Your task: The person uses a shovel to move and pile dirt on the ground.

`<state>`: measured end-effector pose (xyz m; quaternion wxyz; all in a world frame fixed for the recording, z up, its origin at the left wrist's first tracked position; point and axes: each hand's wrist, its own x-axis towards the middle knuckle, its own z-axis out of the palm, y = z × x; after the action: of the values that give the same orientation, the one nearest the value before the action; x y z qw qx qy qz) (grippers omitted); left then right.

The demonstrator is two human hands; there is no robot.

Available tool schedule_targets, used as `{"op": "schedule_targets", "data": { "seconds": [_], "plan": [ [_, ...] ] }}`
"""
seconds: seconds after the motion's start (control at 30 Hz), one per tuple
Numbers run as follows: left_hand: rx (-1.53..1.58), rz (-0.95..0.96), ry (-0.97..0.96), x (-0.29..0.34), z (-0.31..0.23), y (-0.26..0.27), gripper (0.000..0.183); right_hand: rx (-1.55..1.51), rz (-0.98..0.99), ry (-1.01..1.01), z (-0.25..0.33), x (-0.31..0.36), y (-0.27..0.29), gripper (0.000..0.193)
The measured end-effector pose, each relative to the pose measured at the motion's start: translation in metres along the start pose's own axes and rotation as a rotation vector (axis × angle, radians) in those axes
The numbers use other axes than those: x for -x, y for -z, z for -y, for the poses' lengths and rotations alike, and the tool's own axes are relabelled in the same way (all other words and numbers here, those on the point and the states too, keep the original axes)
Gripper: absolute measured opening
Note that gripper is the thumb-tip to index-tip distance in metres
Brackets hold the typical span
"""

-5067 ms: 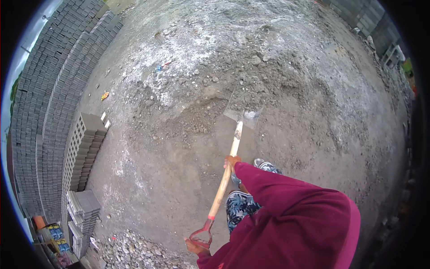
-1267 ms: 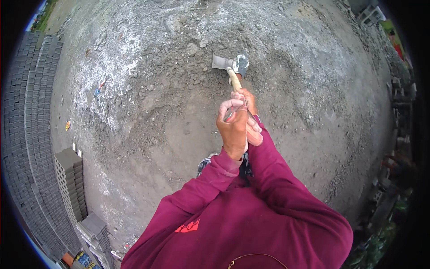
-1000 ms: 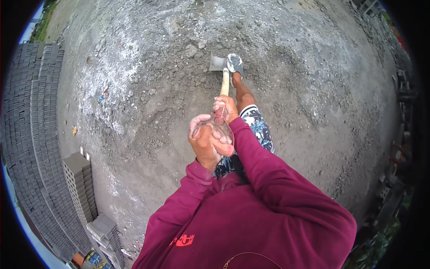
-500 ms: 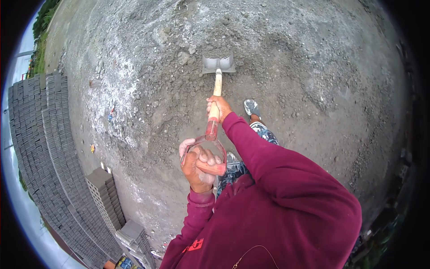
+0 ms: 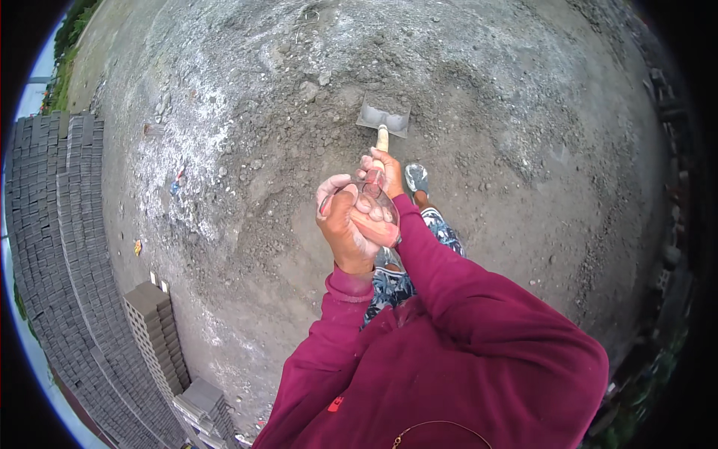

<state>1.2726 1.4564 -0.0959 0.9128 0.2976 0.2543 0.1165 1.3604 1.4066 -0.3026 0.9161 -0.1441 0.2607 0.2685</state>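
A shovel (image 5: 383, 141) with a pale wooden shaft and a red D-shaped grip points away from me. Its grey metal blade (image 5: 384, 117) rests at the loose grey gravel, and the blade looks bare. My left hand (image 5: 351, 224) is closed around the worn red crossbar of the grip, close to my body. Farther up, my right hand (image 5: 387, 173) wraps the shaft near the red socket. Pale dust coats the fingers. My shoes (image 5: 416, 179) stand on the ground just behind the blade, one of them partly hidden by my arms.
A long stack of grey blocks (image 5: 45, 224) runs along the left, with smaller block stacks (image 5: 148, 295) nearer me. Whitish powder (image 5: 194, 142) and lumps of gravel (image 5: 309, 91) cover the ground ahead. A small blue and red scrap (image 5: 177, 182) lies to the left.
Both hands have pushed the shovel's grip forward and to the right. The blade has shifted slightly right and closer to me, and the shaft looks more foreshortened.
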Motion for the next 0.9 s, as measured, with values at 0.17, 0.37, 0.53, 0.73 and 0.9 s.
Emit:
{"op": "schedule_targets", "data": {
  "seconds": [0.17, 0.37, 0.53, 0.73, 0.9],
  "plan": [
    [0.064, -0.076, -0.024, 0.009, -0.007, 0.042, 0.017, 0.186, -0.223, -0.146, -0.025, 0.019, -0.016, 0.014],
    [0.121, -0.16, 0.013, 0.012, -0.033, 0.07, 0.02, 0.126, -0.347, -0.224, -0.06, 0.017, -0.018, 0.014],
    [0.063, -0.003, -0.061, -0.075, -0.05, 0.067, 0.022, -0.073, -0.204, -0.284, -0.063, -0.067, -0.042, 0.014],
    [0.059, -0.143, 0.012, -0.06, -0.052, 0.163, 0.019, 0.131, -0.431, -0.249, -0.116, -0.079, 0.0, 0.013],
    [0.12, -0.25, 0.098, -0.03, -0.027, 0.084, 0.02, 0.253, -0.429, -0.188, -0.044, -0.018, -0.027, 0.014]
  ]
}}
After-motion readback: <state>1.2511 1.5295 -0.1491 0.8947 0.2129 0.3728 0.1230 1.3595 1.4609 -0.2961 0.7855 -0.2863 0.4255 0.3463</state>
